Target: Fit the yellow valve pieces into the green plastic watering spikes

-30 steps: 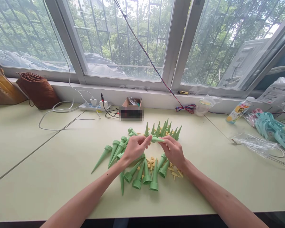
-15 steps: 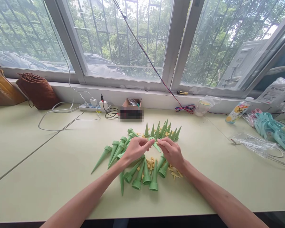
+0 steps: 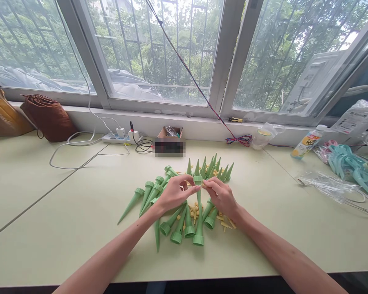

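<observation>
My left hand (image 3: 175,192) pinches a green plant watering spike (image 3: 198,180) just below its ribbed cap, the cap up and the tip pointing down. At the spike's right side my right hand (image 3: 222,196) has its fingertips closed on a small yellow plastic piece (image 3: 203,186), mostly hidden by the fingers. More green spikes lie to the left (image 3: 132,202) and in front of the hands (image 3: 189,226). Loose yellow pieces (image 3: 195,210) are heaped between them. Behind the hands, several spikes stand tip up (image 3: 214,165) among other yellow pieces.
A power strip (image 3: 106,139) with cables and a small open box (image 3: 168,142) are at the back by the window. To the right are a bottle (image 3: 309,143), a plastic cup (image 3: 261,138), clear bags (image 3: 328,181) and teal plastic items (image 3: 351,163). A brown pouch (image 3: 49,117) stands left.
The held spike has turned from a slant to nearly upright, its cap facing up. Both hands stay in about the same place.
</observation>
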Motion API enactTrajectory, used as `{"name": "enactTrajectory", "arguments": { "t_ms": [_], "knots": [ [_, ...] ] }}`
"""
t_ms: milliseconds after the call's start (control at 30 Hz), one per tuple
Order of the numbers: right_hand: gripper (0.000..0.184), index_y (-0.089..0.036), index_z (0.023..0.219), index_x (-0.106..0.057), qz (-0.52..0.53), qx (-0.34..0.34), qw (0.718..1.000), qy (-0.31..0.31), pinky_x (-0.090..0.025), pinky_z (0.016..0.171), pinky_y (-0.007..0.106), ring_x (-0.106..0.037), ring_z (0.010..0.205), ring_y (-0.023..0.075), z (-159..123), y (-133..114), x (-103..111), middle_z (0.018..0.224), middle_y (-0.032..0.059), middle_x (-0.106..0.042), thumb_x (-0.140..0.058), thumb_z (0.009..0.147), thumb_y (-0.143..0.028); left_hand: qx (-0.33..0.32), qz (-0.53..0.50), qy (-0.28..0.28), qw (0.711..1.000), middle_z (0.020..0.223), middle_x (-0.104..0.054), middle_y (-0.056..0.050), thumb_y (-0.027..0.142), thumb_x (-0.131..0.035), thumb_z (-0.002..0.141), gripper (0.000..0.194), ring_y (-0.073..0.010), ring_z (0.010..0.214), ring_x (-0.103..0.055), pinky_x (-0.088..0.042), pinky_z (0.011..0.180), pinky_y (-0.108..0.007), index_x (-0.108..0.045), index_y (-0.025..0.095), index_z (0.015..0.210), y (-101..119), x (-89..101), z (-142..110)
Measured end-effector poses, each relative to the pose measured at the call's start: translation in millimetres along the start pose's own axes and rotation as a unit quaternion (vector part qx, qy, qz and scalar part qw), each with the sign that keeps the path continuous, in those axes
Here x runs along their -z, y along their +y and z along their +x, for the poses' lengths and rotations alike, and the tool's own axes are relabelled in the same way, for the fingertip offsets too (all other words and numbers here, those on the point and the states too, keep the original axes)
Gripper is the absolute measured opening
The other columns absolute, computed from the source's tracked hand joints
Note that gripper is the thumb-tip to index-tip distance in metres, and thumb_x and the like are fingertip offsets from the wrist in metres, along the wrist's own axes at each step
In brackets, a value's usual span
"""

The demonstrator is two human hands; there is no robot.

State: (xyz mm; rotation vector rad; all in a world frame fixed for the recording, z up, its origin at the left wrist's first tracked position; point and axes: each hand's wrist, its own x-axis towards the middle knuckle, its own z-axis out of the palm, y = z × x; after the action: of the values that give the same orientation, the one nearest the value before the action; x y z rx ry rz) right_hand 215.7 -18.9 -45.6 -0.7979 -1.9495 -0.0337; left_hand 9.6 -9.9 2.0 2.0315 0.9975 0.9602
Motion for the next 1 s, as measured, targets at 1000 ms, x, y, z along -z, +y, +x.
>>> {"name": "enactTrajectory", "arguments": {
  "t_ms": [1000],
  "knots": [
    [0.018,-0.021,0.104,-0.063,0.047,-0.014,0.998,-0.041,-0.050,0.058,0.025,-0.061,0.069,0.0137,4.5,-6.9,6.2,0.086,0.0050,-0.066,-0.046,0.100,-0.019,-0.147,0.100,0.036,0.983,0.096,-0.065,-0.004,0.022,-0.061,0.091,0.030,-0.0087,0.061,-0.054,-0.049,0.058,-0.023,-0.068,0.029,0.119,-8.9,-1.9,-1.6]
  ]
}}
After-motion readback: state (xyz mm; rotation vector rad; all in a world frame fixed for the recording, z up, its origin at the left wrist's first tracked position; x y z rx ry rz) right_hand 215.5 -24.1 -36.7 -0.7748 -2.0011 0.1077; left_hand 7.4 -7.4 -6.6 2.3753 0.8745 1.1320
